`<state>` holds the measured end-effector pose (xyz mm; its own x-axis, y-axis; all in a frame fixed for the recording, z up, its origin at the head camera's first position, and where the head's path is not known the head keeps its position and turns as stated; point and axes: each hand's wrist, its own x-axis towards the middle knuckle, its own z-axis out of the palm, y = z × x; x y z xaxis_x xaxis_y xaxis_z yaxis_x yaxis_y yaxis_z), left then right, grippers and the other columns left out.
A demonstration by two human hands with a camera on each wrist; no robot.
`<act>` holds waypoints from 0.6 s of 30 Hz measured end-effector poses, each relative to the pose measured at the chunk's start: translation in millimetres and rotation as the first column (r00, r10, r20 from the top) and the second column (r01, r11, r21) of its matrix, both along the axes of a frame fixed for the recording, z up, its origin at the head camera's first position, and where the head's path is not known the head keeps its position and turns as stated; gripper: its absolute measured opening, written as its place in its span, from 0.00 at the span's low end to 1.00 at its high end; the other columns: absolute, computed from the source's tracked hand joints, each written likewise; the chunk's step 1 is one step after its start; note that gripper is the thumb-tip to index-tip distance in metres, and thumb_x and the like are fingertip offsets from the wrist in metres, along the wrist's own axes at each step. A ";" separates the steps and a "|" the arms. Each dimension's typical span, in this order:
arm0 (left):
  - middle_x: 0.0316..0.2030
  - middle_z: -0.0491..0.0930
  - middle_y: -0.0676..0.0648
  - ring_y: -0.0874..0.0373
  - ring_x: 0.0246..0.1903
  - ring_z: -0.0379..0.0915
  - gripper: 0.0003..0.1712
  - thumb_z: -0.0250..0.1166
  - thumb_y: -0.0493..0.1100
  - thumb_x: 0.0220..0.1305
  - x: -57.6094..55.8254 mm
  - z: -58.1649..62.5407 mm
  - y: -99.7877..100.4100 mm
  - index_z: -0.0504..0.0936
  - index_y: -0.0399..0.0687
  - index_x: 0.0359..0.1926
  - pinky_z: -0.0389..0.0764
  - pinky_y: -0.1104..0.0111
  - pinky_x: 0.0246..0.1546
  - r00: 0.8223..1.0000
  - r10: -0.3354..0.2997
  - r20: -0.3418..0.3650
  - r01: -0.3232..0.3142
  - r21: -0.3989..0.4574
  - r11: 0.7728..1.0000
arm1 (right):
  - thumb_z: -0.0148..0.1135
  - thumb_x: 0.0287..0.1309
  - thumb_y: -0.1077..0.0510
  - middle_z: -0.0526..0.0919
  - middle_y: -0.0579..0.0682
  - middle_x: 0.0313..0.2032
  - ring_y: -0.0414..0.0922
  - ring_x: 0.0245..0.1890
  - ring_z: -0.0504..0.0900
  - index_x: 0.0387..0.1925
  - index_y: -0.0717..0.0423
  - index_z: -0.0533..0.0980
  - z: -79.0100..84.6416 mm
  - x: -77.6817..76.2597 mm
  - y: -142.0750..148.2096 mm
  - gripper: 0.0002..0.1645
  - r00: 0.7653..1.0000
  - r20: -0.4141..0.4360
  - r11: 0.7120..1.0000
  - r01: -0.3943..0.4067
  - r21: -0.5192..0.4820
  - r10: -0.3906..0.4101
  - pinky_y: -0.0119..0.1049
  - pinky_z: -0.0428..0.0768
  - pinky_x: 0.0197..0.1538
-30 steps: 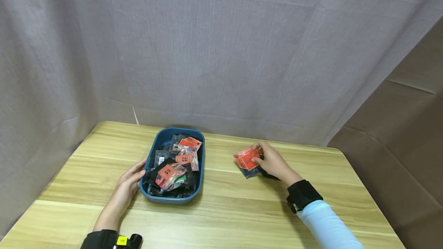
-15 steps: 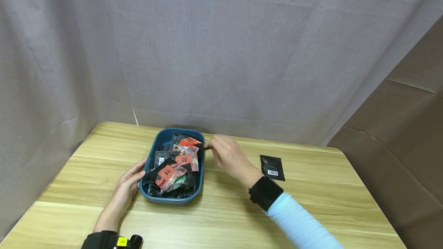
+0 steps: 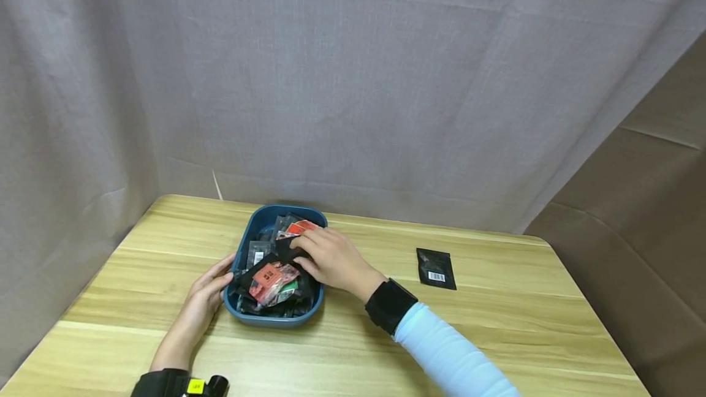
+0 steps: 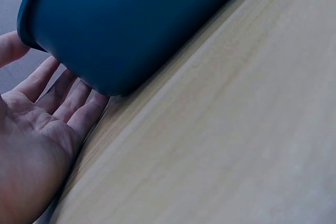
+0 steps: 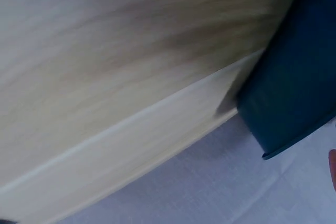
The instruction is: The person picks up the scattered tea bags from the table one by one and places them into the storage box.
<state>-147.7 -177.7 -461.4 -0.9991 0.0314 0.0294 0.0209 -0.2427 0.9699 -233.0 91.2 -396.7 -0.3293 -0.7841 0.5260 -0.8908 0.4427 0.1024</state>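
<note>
A dark blue rectangular container (image 3: 274,321) holds several small plastic packets with black, clear and orange-red faces. My left hand (image 3: 205,290) rests against its left side, thumb at the rim. In the left wrist view, the fingers (image 4: 79,100) reach fairly straight to the container's lower wall. My right hand (image 3: 337,262) is over the container's right rim and pinches a black packet (image 3: 285,250) that lies across the others. Part of that packet is hidden by the fingers. In the right wrist view only a sliver of a fingertip (image 5: 333,167) shows beside the container (image 5: 294,87).
Another black packet (image 3: 436,268), with a white barcode label, lies on the wooden table (image 3: 364,348) to the right. Grey cloth (image 3: 353,90) hangs behind the table, and brown cloth (image 3: 645,231) stands at its right side.
My right hand has moved left from the table into the container, carrying a packet with it. The barcoded packet it covered now shows on the table. My left hand has stayed put.
</note>
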 end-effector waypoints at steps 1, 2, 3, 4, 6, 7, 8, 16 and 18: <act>0.55 0.74 0.64 0.70 0.55 0.71 0.33 0.52 0.38 0.74 0.2 0.0 -0.2 0.54 0.24 0.72 0.73 0.76 0.53 1.000 0.001 -0.004 -0.001 0.002 1.000 | 0.65 0.64 0.51 0.81 0.45 0.43 0.42 0.44 0.80 0.49 0.50 0.78 -0.2 0.9 1.6 0.14 1.000 0.016 1.000 0.015 0.015 -0.015 0.37 0.79 0.46; 0.55 0.75 0.64 0.70 0.55 0.71 0.33 0.52 0.38 0.74 0.4 0.0 -0.3 0.54 0.24 0.72 0.73 0.76 0.53 1.000 0.000 -0.007 0.000 0.004 1.000 | 0.64 0.65 0.48 0.81 0.45 0.44 0.42 0.46 0.80 0.51 0.51 0.78 0.1 1.9 3.8 0.17 0.999 0.033 0.999 0.030 0.030 -0.031 0.38 0.79 0.49; 0.55 0.75 0.64 0.70 0.55 0.71 0.33 0.52 0.38 0.74 0.7 0.0 -0.3 0.55 0.24 0.72 0.73 0.76 0.52 1.000 0.001 -0.011 -0.001 0.005 1.000 | 0.62 0.66 0.46 0.81 0.46 0.45 0.43 0.47 0.80 0.52 0.51 0.77 0.4 2.8 6.9 0.19 0.997 0.051 0.998 0.050 0.047 -0.052 0.38 0.78 0.51; 0.55 0.75 0.65 0.70 0.55 0.71 0.33 0.51 0.39 0.74 0.7 -0.3 -0.5 0.55 0.24 0.72 0.73 0.76 0.52 1.000 0.000 -0.013 0.000 0.006 1.000 | 0.60 0.67 0.45 0.81 0.46 0.47 0.44 0.49 0.80 0.53 0.51 0.77 1.0 3.9 10.8 0.20 0.995 0.069 0.995 0.072 0.065 -0.077 0.39 0.77 0.54; 0.55 0.76 0.65 0.70 0.55 0.71 0.33 0.51 0.40 0.75 0.7 -0.2 -0.1 0.55 0.24 0.72 0.73 0.76 0.53 1.000 -0.007 -0.017 0.007 0.005 1.000 | 0.58 0.69 0.44 0.80 0.48 0.50 0.45 0.54 0.78 0.56 0.52 0.76 3.1 6.7 21.3 0.22 0.983 0.122 0.988 0.124 0.092 -0.135 0.41 0.74 0.60; 0.55 0.76 0.65 0.70 0.56 0.71 0.33 0.50 0.41 0.76 0.6 -0.4 0.0 0.55 0.25 0.72 0.72 0.77 0.53 1.000 -0.009 -0.016 0.009 0.001 1.000 | 0.58 0.69 0.44 0.80 0.49 0.52 0.46 0.56 0.78 0.57 0.52 0.76 3.6 7.5 27.9 0.23 0.976 0.142 0.983 0.151 0.100 -0.165 0.42 0.73 0.61; 0.55 0.76 0.66 0.71 0.56 0.71 0.33 0.50 0.42 0.76 0.6 -0.3 0.2 0.55 0.25 0.72 0.72 0.77 0.53 1.000 -0.011 -0.013 0.011 -0.005 1.000 | 0.58 0.69 0.45 0.80 0.50 0.54 0.47 0.57 0.77 0.58 0.53 0.75 3.5 8.3 35.4 0.24 0.968 0.160 0.978 0.179 0.105 -0.194 0.42 0.72 0.62; 0.56 0.75 0.66 0.71 0.57 0.70 0.34 0.48 0.45 0.77 -0.2 -0.1 1.1 0.54 0.27 0.73 0.71 0.76 0.54 0.999 -0.033 -0.003 0.033 -0.032 0.999 | 0.61 0.67 0.46 0.78 0.52 0.58 0.50 0.60 0.76 0.62 0.54 0.73 -12.3 13.4 114.1 0.28 0.892 0.209 0.915 0.384 0.120 -0.402 0.48 0.73 0.62; 0.56 0.75 0.66 0.70 0.56 0.70 0.34 0.48 0.44 0.77 -0.2 -0.4 0.8 0.54 0.26 0.73 0.72 0.76 0.53 0.999 -0.033 -0.007 0.033 -0.035 0.999 | 0.61 0.67 0.44 0.78 0.52 0.59 0.51 0.60 0.75 0.63 0.54 0.72 -17.0 16.3 133.7 0.28 0.865 0.217 0.891 0.430 0.143 -0.452 0.49 0.72 0.62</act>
